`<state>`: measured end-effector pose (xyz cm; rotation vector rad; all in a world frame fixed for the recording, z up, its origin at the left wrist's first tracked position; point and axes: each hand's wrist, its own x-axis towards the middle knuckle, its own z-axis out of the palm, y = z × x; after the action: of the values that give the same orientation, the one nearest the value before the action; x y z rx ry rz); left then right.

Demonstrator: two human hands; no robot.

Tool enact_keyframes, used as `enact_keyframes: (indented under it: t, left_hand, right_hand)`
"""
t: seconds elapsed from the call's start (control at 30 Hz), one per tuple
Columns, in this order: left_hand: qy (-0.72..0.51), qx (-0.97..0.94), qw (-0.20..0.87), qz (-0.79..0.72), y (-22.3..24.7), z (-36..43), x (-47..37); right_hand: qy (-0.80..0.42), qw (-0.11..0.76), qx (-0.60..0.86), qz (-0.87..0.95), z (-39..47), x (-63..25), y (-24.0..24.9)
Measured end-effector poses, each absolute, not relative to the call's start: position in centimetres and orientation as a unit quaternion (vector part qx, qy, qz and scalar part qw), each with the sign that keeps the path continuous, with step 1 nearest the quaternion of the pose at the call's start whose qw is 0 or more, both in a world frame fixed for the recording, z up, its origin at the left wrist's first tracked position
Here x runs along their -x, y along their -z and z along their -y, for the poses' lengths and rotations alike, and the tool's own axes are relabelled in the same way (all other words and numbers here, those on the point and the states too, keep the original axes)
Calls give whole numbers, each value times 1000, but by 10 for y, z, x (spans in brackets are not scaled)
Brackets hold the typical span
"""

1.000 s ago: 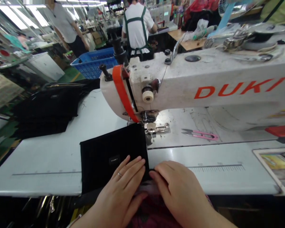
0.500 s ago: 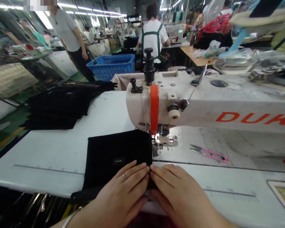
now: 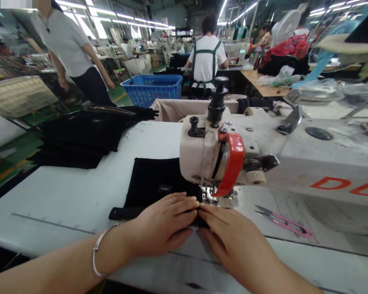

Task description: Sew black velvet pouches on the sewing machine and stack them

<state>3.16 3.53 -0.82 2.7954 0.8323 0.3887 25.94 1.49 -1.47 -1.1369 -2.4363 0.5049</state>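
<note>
A black fabric panel [image 3: 153, 175] with a small label lies on the white table, its right edge at the presser foot of the sewing machine [image 3: 193, 147]. My left hand [image 3: 168, 222], with a ring and a bracelet, presses on the panel's near edge, fingers together, thumb lower. My right hand [image 3: 230, 232] rests beside it at the near right corner, the fingertips of both hands almost touching. The fabric edge runs between fingers and thumbs of both hands. What lies under the palms is hidden.
Pink thread snips [image 3: 290, 225] lie on the machine bed to the right. A pile of black fabric pieces [image 3: 79, 132] sits at the table's left back. Beyond are a blue basket [image 3: 151, 90], a walking person [image 3: 67, 49] and a seated person [image 3: 204, 59].
Both hands and the black panel have moved forward toward the machine. The view has shifted left, and the person at the left has moved.
</note>
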Motion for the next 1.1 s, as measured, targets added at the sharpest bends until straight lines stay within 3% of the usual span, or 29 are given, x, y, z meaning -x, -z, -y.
enact_keyframes:
  t: [0.4,0.63,0.83,1.1]
  left_hand:
    - [-150,-953,75,-252,18,-83,-28]
    - [-184,-945,90,-255,19,-96,-14]
    - [-242,-910,153,-301,24,-84,-23]
    - [-245,-902,203,-290,26,-101,-19]
  right_hand:
    - [-140,156,499,841,-34,-254,25]
    - [-78,293,458,836,-33,-275,28]
    - [-3,188,527,829,-45,-273,20]
    - [-3,189,481,856,-48,-275,25]
